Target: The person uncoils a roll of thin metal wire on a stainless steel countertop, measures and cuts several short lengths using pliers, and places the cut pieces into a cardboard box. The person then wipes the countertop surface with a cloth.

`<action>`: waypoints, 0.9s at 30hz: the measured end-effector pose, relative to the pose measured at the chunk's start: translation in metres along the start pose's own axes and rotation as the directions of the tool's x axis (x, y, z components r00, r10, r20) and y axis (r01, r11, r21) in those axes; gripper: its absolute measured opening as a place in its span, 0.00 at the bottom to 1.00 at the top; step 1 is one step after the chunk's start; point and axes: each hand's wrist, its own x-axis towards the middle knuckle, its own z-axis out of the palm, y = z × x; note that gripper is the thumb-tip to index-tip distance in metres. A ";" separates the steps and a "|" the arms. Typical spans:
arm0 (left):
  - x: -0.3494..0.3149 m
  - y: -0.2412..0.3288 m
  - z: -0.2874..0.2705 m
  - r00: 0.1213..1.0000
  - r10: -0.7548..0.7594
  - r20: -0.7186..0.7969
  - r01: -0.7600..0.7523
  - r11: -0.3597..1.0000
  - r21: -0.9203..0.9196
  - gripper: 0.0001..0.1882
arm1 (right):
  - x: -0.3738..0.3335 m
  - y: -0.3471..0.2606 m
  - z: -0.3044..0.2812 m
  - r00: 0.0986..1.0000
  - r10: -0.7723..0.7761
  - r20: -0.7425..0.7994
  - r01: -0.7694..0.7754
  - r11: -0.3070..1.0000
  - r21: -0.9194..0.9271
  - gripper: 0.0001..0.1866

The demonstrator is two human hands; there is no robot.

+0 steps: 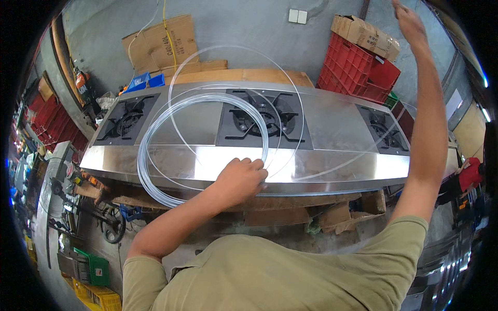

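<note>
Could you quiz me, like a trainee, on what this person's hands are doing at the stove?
1. True or false: the left hand rests on a coil of clear tubing at the front edge of the steel stove top.
2. Where is the right hand? A) raised high above the stove B) on the middle burner C) inside a red crate
3. How many burners does the stove top show?

Key: 1 true. 2 A. 3 three: left burner, middle burner, right burner.
</note>
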 end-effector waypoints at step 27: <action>0.104 0.100 -0.194 0.725 0.528 -0.443 -0.528 0.839 0.136 0.27 | -0.212 -0.080 -0.175 0.763 -0.179 0.622 -0.075 0.930 0.360 0.22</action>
